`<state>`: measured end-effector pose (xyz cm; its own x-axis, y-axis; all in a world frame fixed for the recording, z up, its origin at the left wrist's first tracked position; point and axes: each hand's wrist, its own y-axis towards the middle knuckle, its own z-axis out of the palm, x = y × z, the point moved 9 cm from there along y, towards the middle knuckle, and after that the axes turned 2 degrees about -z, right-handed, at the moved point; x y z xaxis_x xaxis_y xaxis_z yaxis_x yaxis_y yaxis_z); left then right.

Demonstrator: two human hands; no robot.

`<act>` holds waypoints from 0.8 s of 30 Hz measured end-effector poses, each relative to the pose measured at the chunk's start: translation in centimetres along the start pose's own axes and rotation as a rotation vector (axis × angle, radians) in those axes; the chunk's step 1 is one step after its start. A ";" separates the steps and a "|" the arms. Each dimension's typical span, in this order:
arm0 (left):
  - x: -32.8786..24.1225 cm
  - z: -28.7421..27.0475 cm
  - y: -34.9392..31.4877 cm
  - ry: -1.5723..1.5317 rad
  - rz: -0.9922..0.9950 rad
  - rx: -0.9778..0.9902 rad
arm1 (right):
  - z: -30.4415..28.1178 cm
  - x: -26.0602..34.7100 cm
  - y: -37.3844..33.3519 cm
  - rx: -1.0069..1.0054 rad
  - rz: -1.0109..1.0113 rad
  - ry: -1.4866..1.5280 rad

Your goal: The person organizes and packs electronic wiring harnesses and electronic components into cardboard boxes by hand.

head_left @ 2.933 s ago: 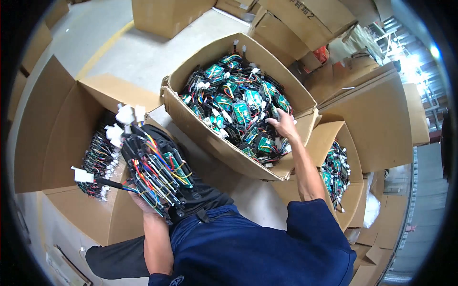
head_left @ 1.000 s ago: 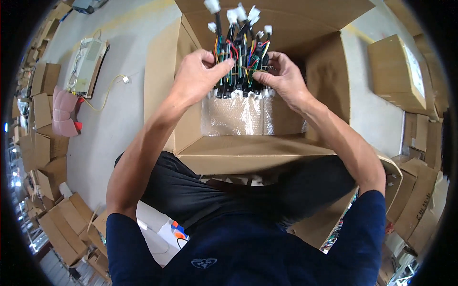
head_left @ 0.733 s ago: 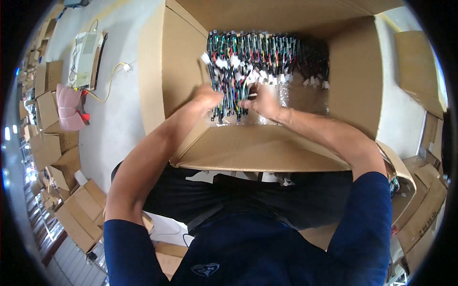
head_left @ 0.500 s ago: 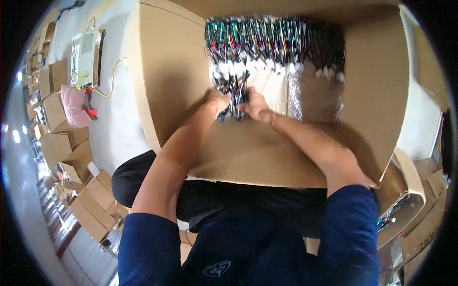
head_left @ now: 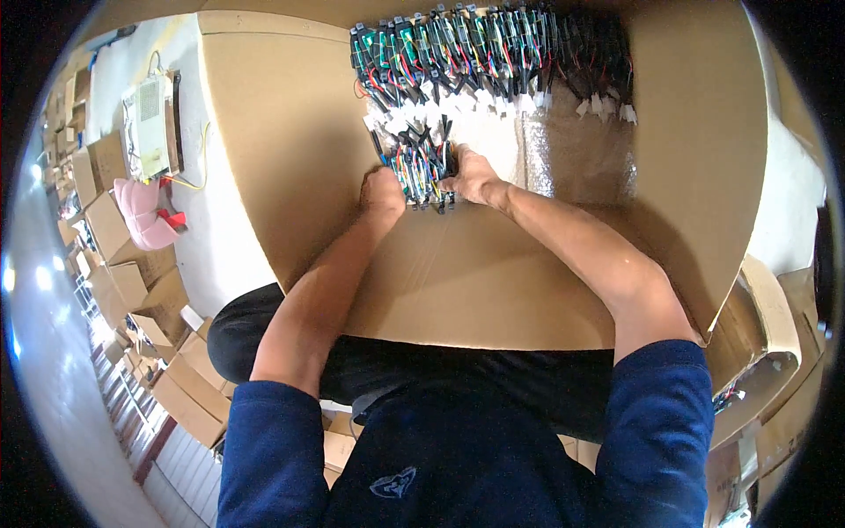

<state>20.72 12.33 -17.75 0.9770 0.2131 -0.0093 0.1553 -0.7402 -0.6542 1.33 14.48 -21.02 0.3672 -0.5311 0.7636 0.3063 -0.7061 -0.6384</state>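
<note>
A deep cardboard box [head_left: 475, 304] stands open before me, and both my hands reach down inside it. Between them, near the box's front wall, sits a bundle of wired circuit boards [head_left: 421, 173], packed side by side with coloured wires and black leads. My left hand [head_left: 385, 191] is curled against the bundle's left side, close to the box's left wall; its fingertips are hidden. My right hand [head_left: 475, 178] closes on the right side, thumb nearest me. Behind lies a long row of similar wired boards [head_left: 449, 48], with white connectors [head_left: 422, 112] toward me.
Clear bubble wrap [head_left: 576, 163] covers the box floor to the right. On the left stand a pale metal unit [head_left: 151, 123] with a yellow cable and a pink padded item [head_left: 141, 216]. Cardboard cartons [head_left: 189, 400] are piled at lower left; another open box [head_left: 761, 352] is at right.
My left hand has moved left, against the box wall, and the bundle between my hands now looks wider and shows more boards. My right hand stays at its right side. The view has shifted slightly.
</note>
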 end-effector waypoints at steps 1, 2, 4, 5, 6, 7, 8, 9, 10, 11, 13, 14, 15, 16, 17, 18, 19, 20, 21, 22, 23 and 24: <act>-0.3 -1.0 -0.4 0.010 -0.045 -0.035 | 0.1 0.6 -0.2 -0.014 0.024 -0.059; -0.6 -2.1 -0.7 0.020 -0.089 -0.068 | 0.2 1.2 -0.4 -0.028 0.051 -0.117; -0.3 -3.0 -0.8 -0.053 -0.080 -0.061 | 0.8 2.4 -0.5 -0.035 0.001 -0.170; -0.8 -3.0 -0.2 0.035 -0.008 -0.002 | 1.0 2.7 -0.4 -0.018 -0.003 -0.216; -1.2 -3.0 0.7 0.120 0.063 0.051 | 1.1 3.4 -0.1 -0.003 -0.012 -0.265; -1.1 -3.2 1.1 0.142 0.057 0.040 | 1.6 4.3 -0.3 0.005 -0.041 -0.324; -1.0 -3.1 1.2 0.142 0.055 0.038 | 1.8 4.9 -0.9 -0.020 -0.072 -0.367; -4.9 -4.9 -0.1 0.123 0.076 -0.022 | 0.9 3.8 -1.4 -0.036 -0.033 -0.371; -6.9 -6.8 -1.3 0.104 0.079 -0.098 | 0.4 3.6 -1.9 -0.043 -0.019 -0.375; -8.4 -8.3 -1.6 -0.016 0.344 -0.211 | 0.2 4.2 -2.1 -0.038 -0.024 -0.374; -8.3 -8.0 -0.8 -0.039 0.691 -0.258 | 0.9 6.3 -1.5 0.000 -0.098 -0.412; -9.7 -7.7 -2.5 -0.069 1.077 -0.280 | 1.2 6.3 -1.3 0.002 -0.101 -0.414; -8.8 -4.5 -1.4 -0.074 0.839 0.077 | 0.9 5.9 -1.3 -0.023 -0.177 -0.439; -7.3 -3.9 -1.8 -0.009 0.860 0.009 | 1.1 7.0 -1.5 -0.035 -0.281 -0.465; -5.7 -3.1 -1.9 0.039 0.828 -0.055 | 1.3 7.7 -1.6 -0.019 -0.327 -0.463; -5.3 -2.7 -2.2 0.083 0.808 -0.111 | 1.2 7.2 -1.4 -0.023 -0.320 -0.465; -6.3 -2.9 -3.0 0.077 0.818 -0.101 | 1.3 5.9 -1.1 -0.026 -0.278 -0.440; -7.1 -3.1 -3.2 -0.026 0.775 -0.031 | 1.4 4.6 -0.8 -0.029 -0.238 -0.415; -7.3 -3.4 -3.1 -0.123 0.725 0.029 | 1.6 4.3 -0.4 -0.031 -0.237 -0.415; -7.7 -3.7 -3.0 -0.123 0.727 0.029 | 1.7 4.1 0.0 -0.043 -0.250 -0.393; -9.2 -4.4 -3.6 -0.055 0.859 -0.031 | 1.7 3.7 0.3 -0.055 -0.261 -0.372; -9.5 -4.6 -4.1 0.017 0.982 -0.097 | 1.8 4.1 0.5 -0.053 -0.268 -0.371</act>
<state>11.44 10.43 -11.50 0.6800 -0.5331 -0.5034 -0.7154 -0.6326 -0.2967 4.56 12.74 -18.37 0.5736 -0.1296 0.8088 0.3919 -0.8236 -0.4099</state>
